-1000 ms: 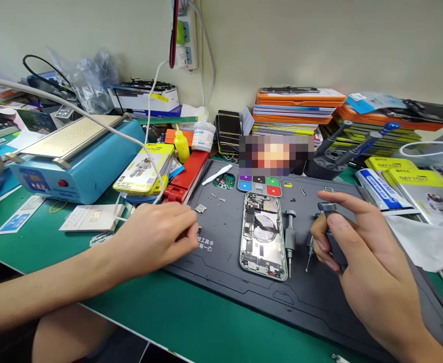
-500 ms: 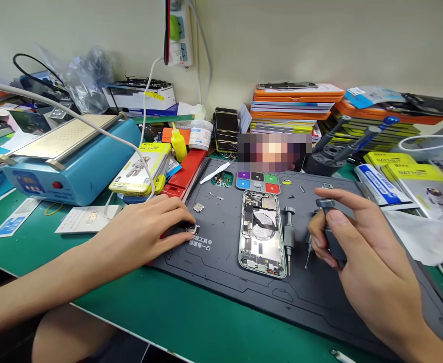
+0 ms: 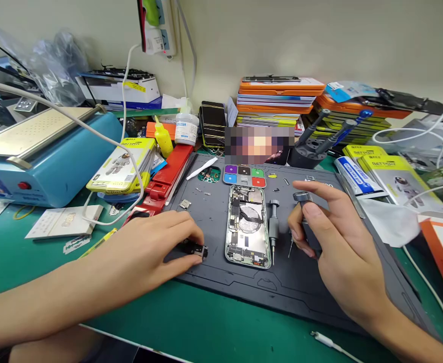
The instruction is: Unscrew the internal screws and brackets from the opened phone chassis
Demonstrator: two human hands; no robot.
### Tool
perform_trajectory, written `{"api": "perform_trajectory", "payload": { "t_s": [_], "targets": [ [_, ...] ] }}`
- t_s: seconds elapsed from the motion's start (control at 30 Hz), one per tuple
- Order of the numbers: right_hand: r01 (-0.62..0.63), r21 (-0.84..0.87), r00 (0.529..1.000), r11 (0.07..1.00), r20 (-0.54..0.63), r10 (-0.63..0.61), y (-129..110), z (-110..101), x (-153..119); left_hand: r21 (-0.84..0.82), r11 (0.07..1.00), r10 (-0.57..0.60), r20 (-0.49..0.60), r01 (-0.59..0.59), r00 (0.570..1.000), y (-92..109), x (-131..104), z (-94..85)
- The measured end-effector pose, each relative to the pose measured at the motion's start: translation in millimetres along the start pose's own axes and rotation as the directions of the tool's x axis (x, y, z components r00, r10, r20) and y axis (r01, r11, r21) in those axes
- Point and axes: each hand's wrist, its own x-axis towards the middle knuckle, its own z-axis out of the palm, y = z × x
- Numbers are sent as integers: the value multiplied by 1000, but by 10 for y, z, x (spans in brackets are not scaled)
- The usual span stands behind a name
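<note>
My left hand [image 3: 168, 239] pinches a small black phone part with a metal end [image 3: 198, 250] between thumb and fingers, low over the left of the grey mat [image 3: 213, 275]. My right hand [image 3: 338, 242] is wrapped round a dark grey screwdriver [image 3: 302, 197], index finger stretched past its cap. A thin bit [image 3: 291, 246] shows beside those fingers; I cannot tell which driver it belongs to. Between the hands lies an opened phone [image 3: 248, 227] with its inner parts bare. Another grey screwdriver [image 3: 273, 224] lies along its right edge.
Small metal part [image 3: 185, 203], a white pry tool [image 3: 202, 168] and coloured screw tray [image 3: 244, 175] rest on the mat. Behind stand a screwdriver holder [image 3: 312, 151] and stacked boxes [image 3: 277, 101]. A blue heating machine [image 3: 51, 166] and white cable [image 3: 134, 156] occupy the left.
My left hand has come closer to the phone and nearer me, carrying the black part. My right hand keeps its grip on the screwdriver. The whole view has swung slightly to the right.
</note>
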Motion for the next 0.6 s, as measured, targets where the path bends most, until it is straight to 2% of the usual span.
{"api": "perform_trajectory", "payload": {
  "t_s": [0.17,0.4,0.6],
  "targets": [
    [34,-23,999,999,-29,-35,0,1,2,120,991,68,-47,-62,997,28,129,53],
    [105,-75,992,992,-62,-109,-11,-8,0,270,962,48,-66,-28,997,-131,103,-40],
    [94,-98,995,991,-27,-97,-20,-12,-27,258,965,58,-41,-46,997,-272,59,-158]
  ]
}}
